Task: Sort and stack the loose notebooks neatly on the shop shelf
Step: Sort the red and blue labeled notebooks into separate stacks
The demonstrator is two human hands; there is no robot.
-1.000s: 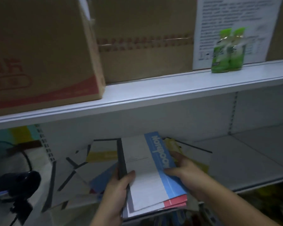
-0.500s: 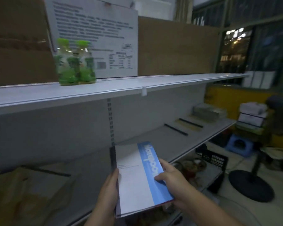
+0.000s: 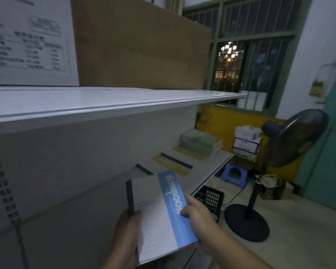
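I hold a white notebook (image 3: 155, 214) with a blue side band and a black spine in both hands, just in front of the white lower shelf (image 3: 208, 167). My left hand (image 3: 126, 232) grips its spine edge, thumb on the cover. My right hand (image 3: 197, 212) holds the blue edge, fingers pressed on the band. More notebooks seem to lie under the top one. Further right along that shelf lie a neat stack of pale green notebooks (image 3: 201, 142) and two flat yellowish notebooks with black spines (image 3: 173, 164).
The upper shelf (image 3: 105, 101) carries a brown cardboard box (image 3: 140, 47) and a white printed box (image 3: 27, 41). Beyond the shelf end stand a pedestal fan (image 3: 291, 140), a blue stool (image 3: 234, 173), a black crate (image 3: 209, 199) and stacked boxes (image 3: 246, 142).
My view swung right along the shelf, away from the loose pile of notebooks. Both hands carried the notebook along, keeping the same grip. The green bottles left the view.
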